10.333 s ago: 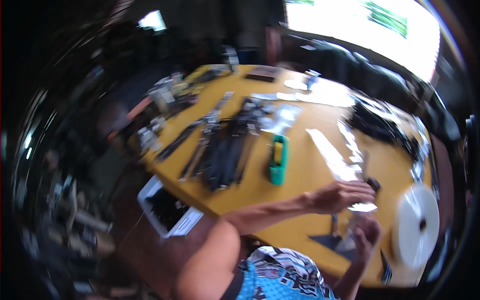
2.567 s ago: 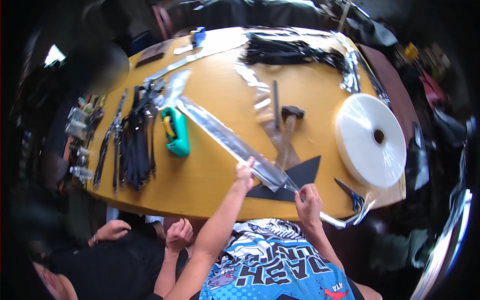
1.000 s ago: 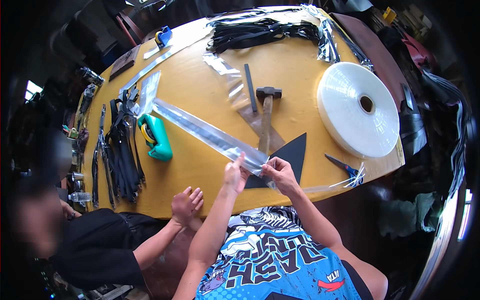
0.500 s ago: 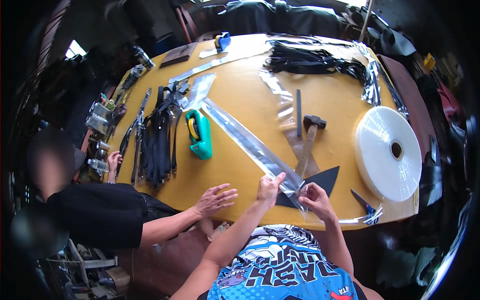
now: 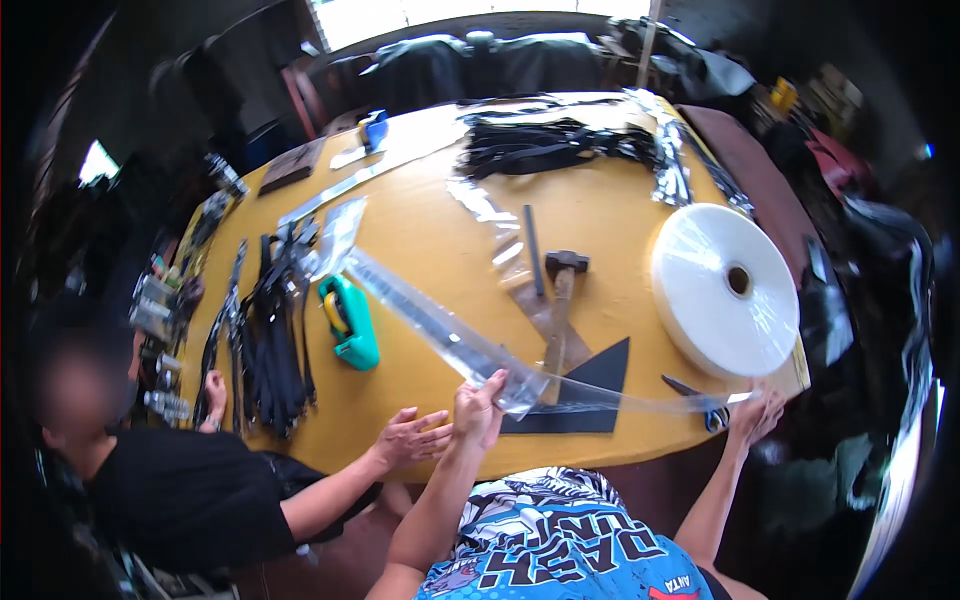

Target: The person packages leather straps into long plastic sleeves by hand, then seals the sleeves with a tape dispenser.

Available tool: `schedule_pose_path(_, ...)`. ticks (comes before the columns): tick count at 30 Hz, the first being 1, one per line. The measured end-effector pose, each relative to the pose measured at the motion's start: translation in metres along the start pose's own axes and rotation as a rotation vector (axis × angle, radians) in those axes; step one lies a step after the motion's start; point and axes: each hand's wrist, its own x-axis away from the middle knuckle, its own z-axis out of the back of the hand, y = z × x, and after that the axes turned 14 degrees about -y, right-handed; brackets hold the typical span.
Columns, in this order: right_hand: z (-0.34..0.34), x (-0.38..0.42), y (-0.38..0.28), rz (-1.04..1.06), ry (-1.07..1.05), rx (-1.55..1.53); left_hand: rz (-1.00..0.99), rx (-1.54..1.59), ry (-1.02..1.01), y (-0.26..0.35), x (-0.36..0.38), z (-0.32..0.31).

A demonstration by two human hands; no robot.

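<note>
My left hand [image 5: 480,412] grips the near end of a long clear plastic sleeve [image 5: 430,325], which runs away to the upper left across the table. Out to the right, my right hand [image 5: 757,415] is slightly blurred, its fingers closed on the end of a thin clear plastic strip [image 5: 640,394]. That strip stretches low over the table back toward my left hand. Under it lies a black triangular sheet [image 5: 590,400]. Scissors [image 5: 712,412] rest just left of my right hand, and a large roll of clear film [image 5: 700,300] lies above it.
At the left, a person in a black shirt [image 5: 190,490] holds an open hand [image 5: 412,437] near my left wrist. A green tape dispenser [image 5: 358,335], bundled black straps [image 5: 275,340], a hammer [image 5: 562,300] and a dark bar [image 5: 532,250] lie on the yellow table [image 5: 420,240].
My right hand has moved away from my left toward the right, drawing out the clear strip. My left hand keeps hold of the sleeve. The view has shifted.
</note>
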Motion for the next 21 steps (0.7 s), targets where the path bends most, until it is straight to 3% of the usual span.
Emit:
schedule_pose_path(2,-0.003,-0.036,0.016,-0.184,-0.029,0.031,0.013,-0.021,0.019,-0.005,0.004,0.002)
schedule_pose_path(3,0.008,-0.056,0.013,-0.246,-0.122,-0.139,0.034,-0.035,0.024,-0.007,0.005,0.004)
schedule_pose_path(4,-0.009,-0.076,0.024,-0.259,-0.075,-0.394,0.052,-0.051,0.032,-0.009,0.006,0.006)
schedule_pose_path(5,0.027,-0.086,0.002,-0.284,-0.141,-0.535,0.076,-0.053,0.008,-0.013,0.008,0.007)
schedule_pose_path(6,-0.012,-0.117,0.027,-0.066,0.069,-0.702,0.063,-0.065,0.024,-0.016,0.009,0.008)
schedule_pose_path(7,-0.015,-0.138,0.024,-0.023,0.101,-1.207,0.048,-0.075,0.042,-0.019,0.009,0.009)
schedule_pose_path(8,0.018,-0.143,0.009,0.300,0.356,-0.599,0.067,-0.075,0.023,-0.021,0.010,0.007)
schedule_pose_path(10,0.061,-0.156,-0.027,0.245,0.321,-1.110,0.021,-0.131,0.084,-0.025,0.010,0.003)
schedule_pose_path(11,0.098,-0.146,-0.044,0.345,0.322,-1.171,0.021,-0.089,0.013,-0.025,0.011,0.005)
schedule_pose_path(12,0.118,-0.148,-0.050,0.418,0.420,-0.974,0.041,-0.087,-0.005,-0.026,0.009,0.004)
schedule_pose_path(17,0.234,-0.082,-0.064,0.627,0.734,-0.811,0.001,-0.066,0.019,-0.020,0.004,-0.008)
schedule_pose_path(20,0.238,-0.054,-0.042,0.775,1.083,-0.869,0.006,-0.069,0.031,-0.014,-0.003,-0.006)
schedule_pose_path(21,0.227,-0.036,-0.028,0.591,0.933,-0.811,-0.006,-0.073,0.024,-0.016,-0.010,0.001)
